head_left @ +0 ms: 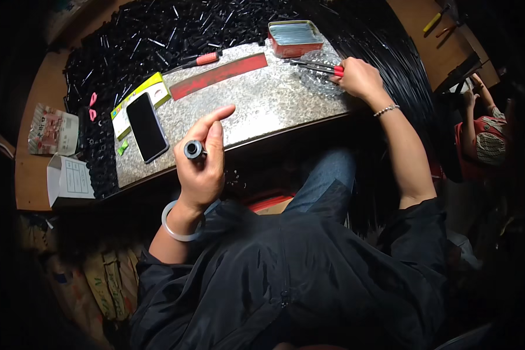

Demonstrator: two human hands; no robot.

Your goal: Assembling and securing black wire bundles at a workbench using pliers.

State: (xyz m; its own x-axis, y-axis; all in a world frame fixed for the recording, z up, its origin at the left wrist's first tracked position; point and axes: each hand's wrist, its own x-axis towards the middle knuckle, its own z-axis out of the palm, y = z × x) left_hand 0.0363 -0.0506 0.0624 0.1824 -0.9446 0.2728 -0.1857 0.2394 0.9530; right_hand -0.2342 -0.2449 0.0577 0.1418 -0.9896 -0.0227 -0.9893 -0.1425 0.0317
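Observation:
My left hand (199,169) is closed round a short black tube (195,151) with a round hole in its end, which points up. The index finger is stretched out over the table's near edge. My right hand (360,79) is closed on a slim tool with two dark prongs and red grips (337,70), whose kind I cannot make out for certain. Its prongs point left over a clear dish (324,87), just below a red tin (295,49) filled with thin pale pieces. What lies in the dish is too small to tell.
A pale speckled board (256,114) carries a red strip (216,76), a red-handled tool (207,59), a phone (146,127) and a yellow-white box (128,105). Heaped black tubes (151,35) and long black rods (379,52) surround it. Another person's arm (479,90) shows at right.

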